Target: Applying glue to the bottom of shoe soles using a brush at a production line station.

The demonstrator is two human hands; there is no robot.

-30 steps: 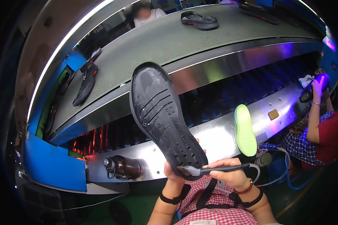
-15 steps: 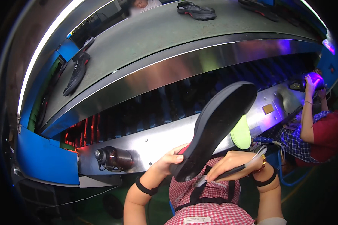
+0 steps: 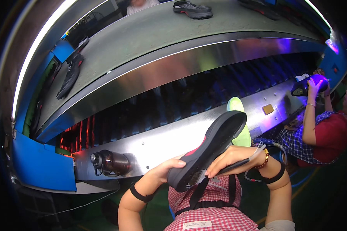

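Note:
My left hand point(image 3: 169, 169) grips a black shoe sole point(image 3: 216, 140) by one side near its lower end, thumb on its edge. The sole is held tilted over my lap, with a red patch on its sidewall. In my right hand point(image 3: 229, 158) is a black-handled brush point(image 3: 232, 167), pinched in the fingers, its pale bristles against the sole's dark face near the lower end. A clear tube point(image 3: 257, 153) runs by the right wrist. Behind the sole, a yellow-green shoe-shaped piece point(image 3: 235, 104) lies on the metal ledge, partly covered.
A dark bottle point(image 3: 112, 162) stands on the metal ledge point(image 3: 142, 154) at left. A yellow block point(image 3: 268, 109) lies farther right. Dark rollers and a raised green belt point(image 3: 131, 50) carrying black shoes point(image 3: 192, 10) stretch beyond. At right, a co-worker's hands point(image 3: 314, 87) hold a shoe under violet light.
The sole has come lower and turned, uncovering more of the yellow-green piece. My right hand has brought the brush onto the sole's face. The whole view has shifted slightly.

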